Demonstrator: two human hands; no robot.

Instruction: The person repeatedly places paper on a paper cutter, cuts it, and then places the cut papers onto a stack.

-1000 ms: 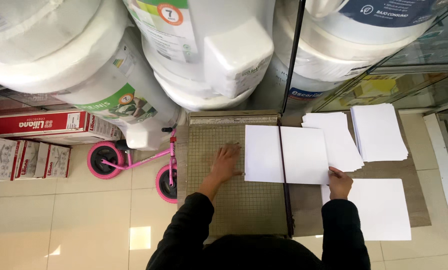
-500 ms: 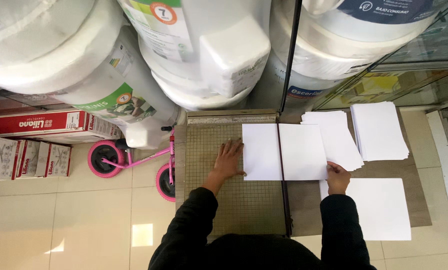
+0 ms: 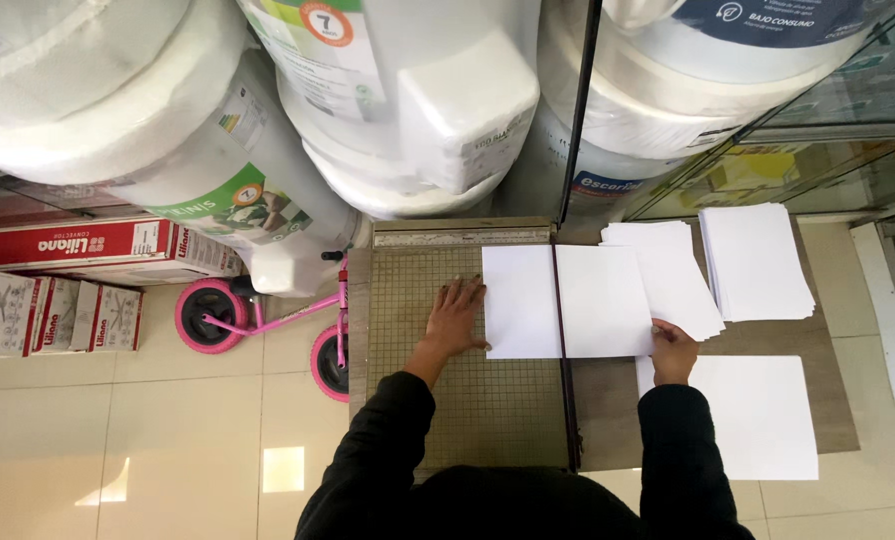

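A small pink metal balance bike [image 3: 268, 315] with black wheels is seen at the far left; beside it lies a flat gridded olive cutting board [image 3: 438, 300]; the left hand [image 3: 455, 318] is pressed flat, fingers spread, against the left edge of a smooth white rectangular paper sheet [image 3: 568, 300]; the sheet is crossed by a thin dark blade arm [image 3: 560, 330]; its right corner is pinched by the right hand [image 3: 674, 350]; squared white paper stacks [image 3: 758, 262] lie beyond.

One head-worn camera looked steeply down from above, facing forward over both forearms, fairly high over the paper cutter [image 3: 468, 400].
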